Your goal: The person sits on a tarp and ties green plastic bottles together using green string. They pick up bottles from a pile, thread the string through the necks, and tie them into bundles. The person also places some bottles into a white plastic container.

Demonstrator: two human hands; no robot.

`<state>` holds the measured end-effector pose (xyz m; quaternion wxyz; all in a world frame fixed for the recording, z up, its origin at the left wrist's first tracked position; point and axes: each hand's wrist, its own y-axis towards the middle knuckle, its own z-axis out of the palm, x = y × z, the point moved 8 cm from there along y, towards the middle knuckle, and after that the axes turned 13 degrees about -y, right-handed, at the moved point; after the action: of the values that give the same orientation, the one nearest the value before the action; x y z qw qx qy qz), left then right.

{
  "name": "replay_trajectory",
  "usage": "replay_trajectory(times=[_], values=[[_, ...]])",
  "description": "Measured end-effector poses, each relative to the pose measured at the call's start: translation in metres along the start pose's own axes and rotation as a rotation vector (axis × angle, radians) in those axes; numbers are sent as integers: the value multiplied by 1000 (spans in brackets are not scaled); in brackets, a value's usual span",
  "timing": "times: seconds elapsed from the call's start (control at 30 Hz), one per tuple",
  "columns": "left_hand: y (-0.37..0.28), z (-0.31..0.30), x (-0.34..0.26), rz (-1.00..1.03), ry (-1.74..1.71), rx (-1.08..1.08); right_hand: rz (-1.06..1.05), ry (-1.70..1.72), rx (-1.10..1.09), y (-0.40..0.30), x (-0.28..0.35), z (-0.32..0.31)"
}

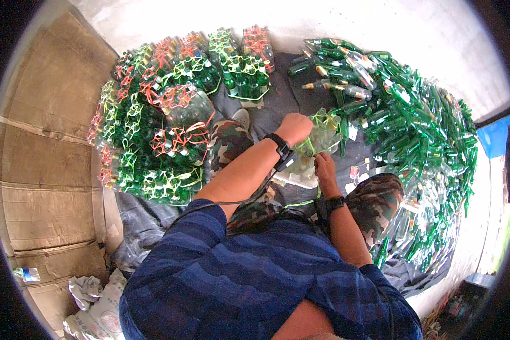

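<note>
Between my knees a group of clear glass bottles stands by a white foam slab. Green plastic strapping runs over and around the bottle necks. My left hand is a closed fist at the strapping on the bottles' left side; the strap runs down from beside it. My right hand, nearer my body, pinches the same green strapping between thumb and fingers. A loose length of strap trails below, by my lap. Both wrists wear black bands with devices, and a cable runs along my left forearm.
Bundles of green bottles tied with green and red strapping stand at the left and back. A large heap of loose green and clear bottles lies at the right. Cardboard lines the left side; crumpled sacks lie lower left. Dark sheeting covers the floor.
</note>
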<state>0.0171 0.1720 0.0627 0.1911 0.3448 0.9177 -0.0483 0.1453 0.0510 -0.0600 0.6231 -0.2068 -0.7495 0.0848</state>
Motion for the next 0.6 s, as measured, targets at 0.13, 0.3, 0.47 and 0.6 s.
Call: replay_trajectory(times=[0.13, 0.3, 0.47, 0.6], values=[[0, -3, -2, 88, 130, -123, -6, 8, -1, 5, -2, 2], [0, -2, -3, 129, 106, -185, -25, -30, -6, 8, -7, 2], [7, 6, 6, 68, 51, -104, -8, -80, -28, 5, -2, 3], [9, 2, 3, 87, -6, -121, -51, -105, -64, 11, -9, 1]])
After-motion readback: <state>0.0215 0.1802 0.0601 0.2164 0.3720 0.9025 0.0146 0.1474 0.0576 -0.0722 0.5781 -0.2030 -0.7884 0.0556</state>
